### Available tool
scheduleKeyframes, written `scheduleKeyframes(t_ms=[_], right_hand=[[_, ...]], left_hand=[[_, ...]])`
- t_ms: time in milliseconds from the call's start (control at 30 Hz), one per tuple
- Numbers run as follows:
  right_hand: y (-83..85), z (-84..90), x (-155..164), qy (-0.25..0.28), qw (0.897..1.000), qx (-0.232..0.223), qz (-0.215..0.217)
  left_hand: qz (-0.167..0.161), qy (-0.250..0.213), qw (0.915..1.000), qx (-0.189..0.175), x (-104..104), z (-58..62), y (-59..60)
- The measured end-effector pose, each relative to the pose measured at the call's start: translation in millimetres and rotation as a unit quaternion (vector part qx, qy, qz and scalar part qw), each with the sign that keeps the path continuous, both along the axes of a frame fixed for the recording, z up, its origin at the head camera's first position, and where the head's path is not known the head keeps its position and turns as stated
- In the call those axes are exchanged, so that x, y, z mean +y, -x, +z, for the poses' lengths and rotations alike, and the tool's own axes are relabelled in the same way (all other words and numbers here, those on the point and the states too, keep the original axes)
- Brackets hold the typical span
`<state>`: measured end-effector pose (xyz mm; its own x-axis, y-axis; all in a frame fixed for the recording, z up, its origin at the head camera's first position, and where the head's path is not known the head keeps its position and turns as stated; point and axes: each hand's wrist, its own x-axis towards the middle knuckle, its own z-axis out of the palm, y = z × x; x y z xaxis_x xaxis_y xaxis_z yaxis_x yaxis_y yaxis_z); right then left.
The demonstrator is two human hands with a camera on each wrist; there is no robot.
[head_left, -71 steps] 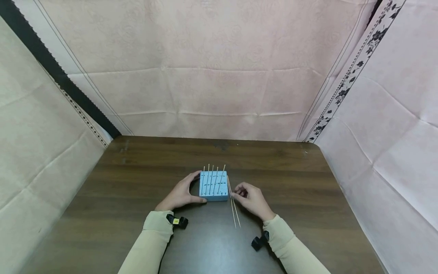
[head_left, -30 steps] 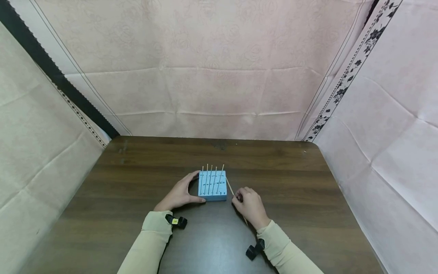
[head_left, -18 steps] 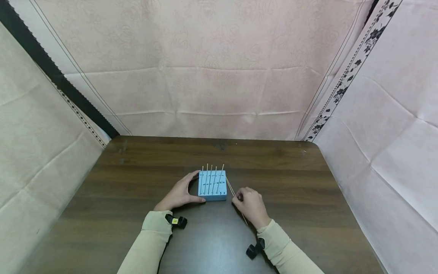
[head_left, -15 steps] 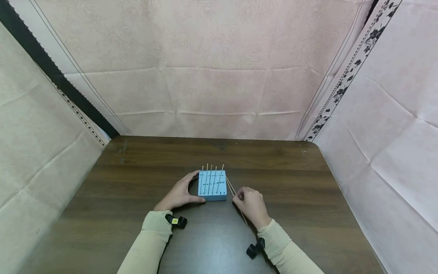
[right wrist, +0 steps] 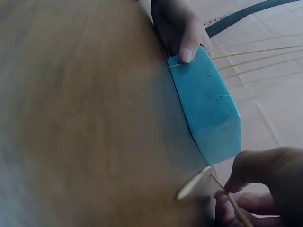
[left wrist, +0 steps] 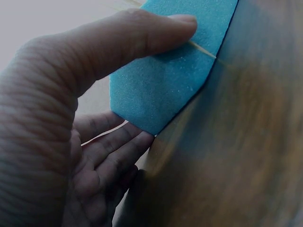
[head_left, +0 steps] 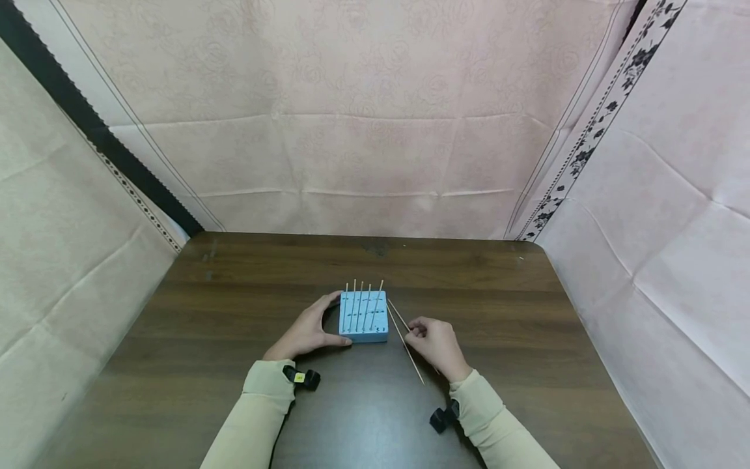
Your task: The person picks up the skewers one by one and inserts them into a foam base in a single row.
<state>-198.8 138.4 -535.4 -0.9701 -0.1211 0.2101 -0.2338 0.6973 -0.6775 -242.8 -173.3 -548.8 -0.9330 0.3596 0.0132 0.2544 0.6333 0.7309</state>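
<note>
The left hand cups the left side of a blue foam block at the middle of the dark wooden counter, thumb on its near edge. 5 thin skewers stand upright in the block. Just right of it, the right hand pinches a loose skewer; another loose stick lies beside it, both running diagonally from the block's far right corner toward the person.

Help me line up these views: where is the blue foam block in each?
Head: blue foam block at table centre, between the hands.
Left wrist: upper middle, gripped by the left hand.
Right wrist: right of centre.
Shared landmark: the left thumb on the block's near side.
</note>
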Motion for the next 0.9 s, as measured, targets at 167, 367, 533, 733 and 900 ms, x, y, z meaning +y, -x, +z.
scheduleKeyframes(t_ms=[167,367,533,733,900], right_hand=[[2.1,2.8,6.0,0.013,0.999,-0.042,0.002],[3.6,5.2,12.1,0.014,0.998,-0.054,0.010],[4.7,7.2,13.1,0.014,0.998,-0.055,0.012],[9.9,9.3,15.5,0.081,0.996,-0.018,-0.045],[13.5,13.6,19.4,0.157,0.986,0.007,-0.057]], left_hand=[[0.001,0.003,1.0000,0.000,-0.5,-0.2,0.3],[0.002,0.000,1.0000,0.000,-0.2,-0.3,0.6],[0.003,0.000,1.0000,0.001,0.1,-2.3,0.9],[0.005,-0.002,1.0000,0.000,-0.1,-3.6,1.4],[0.005,-0.002,1.0000,0.001,-0.2,-3.4,1.6]])
